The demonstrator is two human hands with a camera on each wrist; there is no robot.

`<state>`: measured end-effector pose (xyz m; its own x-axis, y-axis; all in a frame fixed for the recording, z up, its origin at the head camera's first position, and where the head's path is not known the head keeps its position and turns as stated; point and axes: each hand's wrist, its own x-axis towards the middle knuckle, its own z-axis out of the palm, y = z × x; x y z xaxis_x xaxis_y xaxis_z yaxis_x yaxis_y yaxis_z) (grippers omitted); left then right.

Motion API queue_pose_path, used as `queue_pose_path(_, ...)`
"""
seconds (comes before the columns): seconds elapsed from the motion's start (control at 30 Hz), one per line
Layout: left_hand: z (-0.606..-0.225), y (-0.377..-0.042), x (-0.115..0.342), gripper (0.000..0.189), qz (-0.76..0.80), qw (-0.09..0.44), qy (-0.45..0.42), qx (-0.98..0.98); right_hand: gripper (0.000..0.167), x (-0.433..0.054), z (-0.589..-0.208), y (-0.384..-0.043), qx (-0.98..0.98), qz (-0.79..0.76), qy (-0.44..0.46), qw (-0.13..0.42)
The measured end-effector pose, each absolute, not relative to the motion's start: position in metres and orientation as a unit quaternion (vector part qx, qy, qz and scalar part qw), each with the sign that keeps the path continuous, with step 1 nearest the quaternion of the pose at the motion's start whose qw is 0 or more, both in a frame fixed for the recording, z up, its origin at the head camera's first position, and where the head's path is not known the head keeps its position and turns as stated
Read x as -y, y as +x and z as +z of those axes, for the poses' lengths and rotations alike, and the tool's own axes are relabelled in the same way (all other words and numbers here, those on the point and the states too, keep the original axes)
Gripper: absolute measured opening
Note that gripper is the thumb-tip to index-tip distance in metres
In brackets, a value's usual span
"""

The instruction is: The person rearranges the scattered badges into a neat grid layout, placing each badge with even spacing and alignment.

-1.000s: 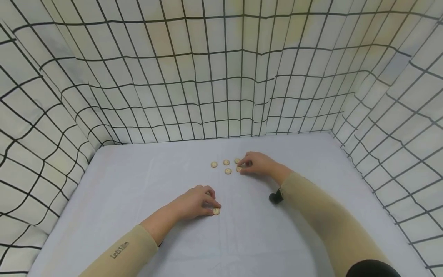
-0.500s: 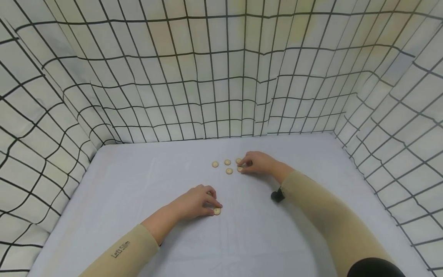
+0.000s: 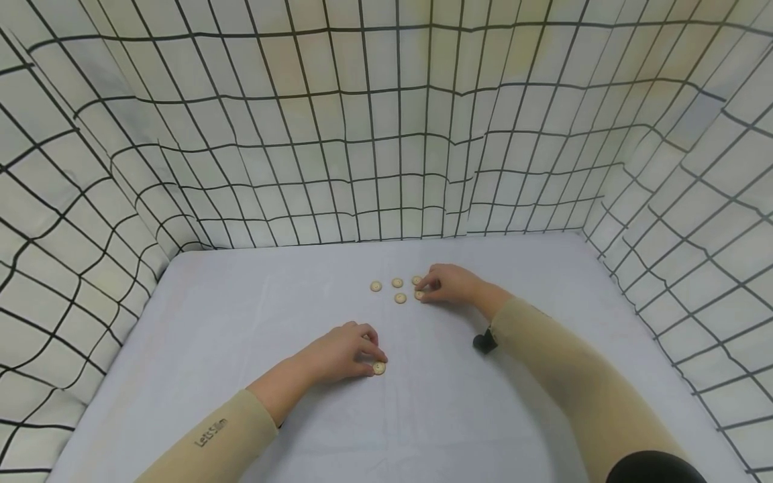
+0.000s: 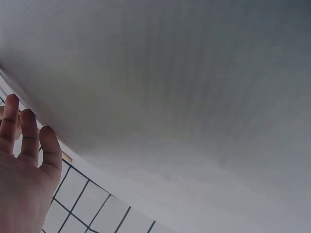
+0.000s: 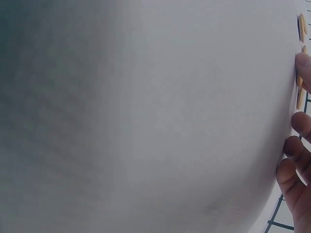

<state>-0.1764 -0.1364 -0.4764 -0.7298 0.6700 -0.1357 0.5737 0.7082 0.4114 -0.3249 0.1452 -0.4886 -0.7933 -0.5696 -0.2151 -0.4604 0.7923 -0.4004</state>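
Observation:
My left hand rests low on the white table, pinching a small round tan button between thumb and index finger. Farther back and to the right, my right hand has thumb and index finger at another button, gripping it by its edge and partly covering it. Beside that one lie a button in the same row and, behind, a row of three: left, middle and right. In the right wrist view, fingertips overlap thin button edges.
A white cloth covers the table. White walls with a black grid pattern enclose the back and both sides. A black wrist device hangs under the right sleeve. A dark round shape shows at the bottom right.
The head view has shifted very slightly. Both hands and all the buttons keep their places on the table.

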Motion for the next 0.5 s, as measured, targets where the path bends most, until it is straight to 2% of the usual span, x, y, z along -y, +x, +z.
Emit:
queue_pose_path(0.17,-0.4758,-0.1758,0.1358,0.024,0.16,0.129,0.349,-0.914,0.029,-0.1454,-0.4877,-0.3243,-0.931,-0.168,-0.277,0.165)
queue_pose_path(0.5,-0.4801,-0.1769,0.1335,0.021,0.111,0.068,0.407,-0.904,0.028,-0.1458,-0.4863,-0.3233,-0.93,-0.177,-0.28,0.162)
